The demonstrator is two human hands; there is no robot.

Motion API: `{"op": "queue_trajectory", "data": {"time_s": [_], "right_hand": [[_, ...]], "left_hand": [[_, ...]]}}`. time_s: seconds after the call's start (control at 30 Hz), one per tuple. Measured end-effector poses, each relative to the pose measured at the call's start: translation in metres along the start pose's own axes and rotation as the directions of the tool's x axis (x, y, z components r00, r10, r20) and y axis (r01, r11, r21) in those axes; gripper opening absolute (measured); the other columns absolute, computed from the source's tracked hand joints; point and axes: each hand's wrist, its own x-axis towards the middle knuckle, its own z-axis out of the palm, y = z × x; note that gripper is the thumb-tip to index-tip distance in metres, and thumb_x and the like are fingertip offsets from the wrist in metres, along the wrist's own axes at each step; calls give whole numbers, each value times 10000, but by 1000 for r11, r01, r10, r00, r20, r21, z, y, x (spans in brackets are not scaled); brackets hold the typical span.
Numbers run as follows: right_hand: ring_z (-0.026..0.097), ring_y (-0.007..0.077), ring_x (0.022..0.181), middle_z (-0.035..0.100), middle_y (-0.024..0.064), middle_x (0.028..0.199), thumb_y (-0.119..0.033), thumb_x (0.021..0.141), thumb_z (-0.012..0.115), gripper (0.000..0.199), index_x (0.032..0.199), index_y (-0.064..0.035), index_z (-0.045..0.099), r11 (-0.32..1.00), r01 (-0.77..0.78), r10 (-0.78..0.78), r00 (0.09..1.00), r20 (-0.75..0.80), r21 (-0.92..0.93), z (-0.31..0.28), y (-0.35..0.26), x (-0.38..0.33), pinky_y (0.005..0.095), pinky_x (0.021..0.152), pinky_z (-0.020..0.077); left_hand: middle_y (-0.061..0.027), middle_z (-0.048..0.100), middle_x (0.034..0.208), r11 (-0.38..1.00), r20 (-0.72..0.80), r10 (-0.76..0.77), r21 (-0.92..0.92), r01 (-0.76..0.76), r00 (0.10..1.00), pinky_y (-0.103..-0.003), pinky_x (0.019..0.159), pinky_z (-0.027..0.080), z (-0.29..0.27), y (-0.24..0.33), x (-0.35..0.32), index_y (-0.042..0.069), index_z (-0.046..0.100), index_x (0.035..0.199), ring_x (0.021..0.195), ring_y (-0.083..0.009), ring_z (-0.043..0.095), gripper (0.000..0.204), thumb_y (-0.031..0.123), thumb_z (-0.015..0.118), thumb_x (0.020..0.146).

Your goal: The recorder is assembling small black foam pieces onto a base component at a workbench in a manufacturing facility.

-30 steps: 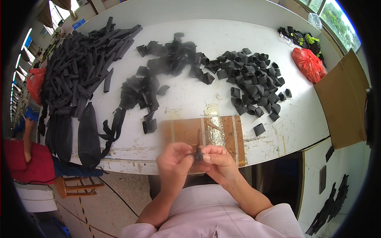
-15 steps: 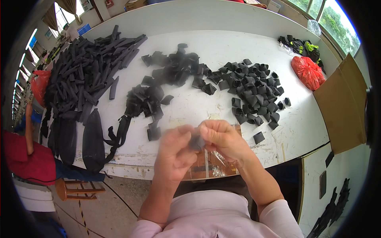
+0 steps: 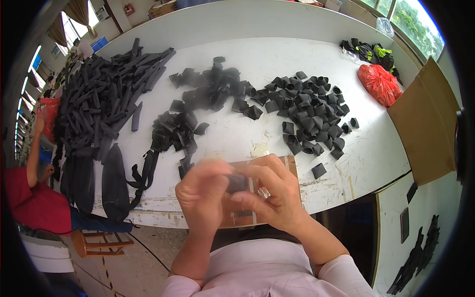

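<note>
Between my hands is a small black fabric loop (image 3: 237, 183), held above a brown board (image 3: 290, 173) at the table's front edge. My right hand (image 3: 274, 193) pinches its right side with thumb and fingers. The fingers of my left hand (image 3: 200, 190), partly smeared by motion, are closed on the left side. Ahead and to the right lies a pile of similar short black loops (image 3: 316, 114). Flatter black pieces (image 3: 170, 128) are heaped left of centre, with another blurred heap (image 3: 213, 86) behind them.
Long black fabric strips (image 3: 104, 89) are piled at the left, with longer dark pieces (image 3: 115, 183) hanging over the front edge. A red plastic bag (image 3: 379, 84) and a cardboard box (image 3: 425, 123) stand right. Another person in a red shirt (image 3: 42, 200) sits at the left.
My hands have drawn slightly apart, and more of the black loop shows between them. The left hand has shifted a little left. The whole view has shifted slightly.
</note>
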Motion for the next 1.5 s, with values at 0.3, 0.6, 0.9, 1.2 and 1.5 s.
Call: {"op": "queue_trajectory", "data": {"time_s": [0.3, 0.6, 0.9, 1.2, 1.5], "right_hand": [[480, 234, 608, 518, 87, 700, 8, 666, 651, 164, 807, -16, 570, 999, 39, -40, 998, -43, -12, 2, -5, 7, 307, 515, 393], [448, 202, 563, 493, 64, 644, 51, 666, 618, 127, 770, -10, 580, 950, 217, -239, 968, -79, -224, 8, 6, -1, 288, 484, 353], [473, 256, 587, 520, 95, 718, 12, 676, 621, 172, 831, -10, 549, 991, 74, -74, 997, 8, -111, 2, -3, 3, 334, 474, 383], [481, 125, 568, 546, 62, 693, -39, 794, 584, 85, 766, -8, 509, 894, -211, 263, 961, -82, 394, -11, -8, -4, 268, 485, 390], [492, 125, 597, 546, 41, 679, -151, 863, 529, 147, 765, -43, 543, -184, -445, 635, 627, 451, 877, 11, 10, -62, 240, 546, 401]], "left_hand": [[-75, 536, 867, 874, -26, -214, -452, 180, 976, -332, 816, 385, -8, -3, -4, 32, 543, 897, 852, -194, 464, 121, 113, 585, 818], [-97, 574, 869, 979, -67, -166, -127, 157, 984, -302, 805, 399, -5, -2, -7, -1, 569, 905, 826, -170, 511, 144, 98, 602, 806], [-76, 581, 798, 933, 182, 2, 354, -68, 983, -238, 668, 444, -6, 12, 13, -13, 601, 819, 720, -131, 548, 46, 8, 583, 782], [-94, 571, 913, 998, -96, -7, 65, 13, 995, -258, 713, 452, -1, -3, -15, -33, 530, 981, 759, -135, 533, 206, -25, 542, 775], [-104, 570, 896, 943, -114, -313, 81, 323, 943, -230, 687, 443, 16, -20, -63, -25, 522, 931, 750, -105, 535, 185, -39, 596, 762]]}}
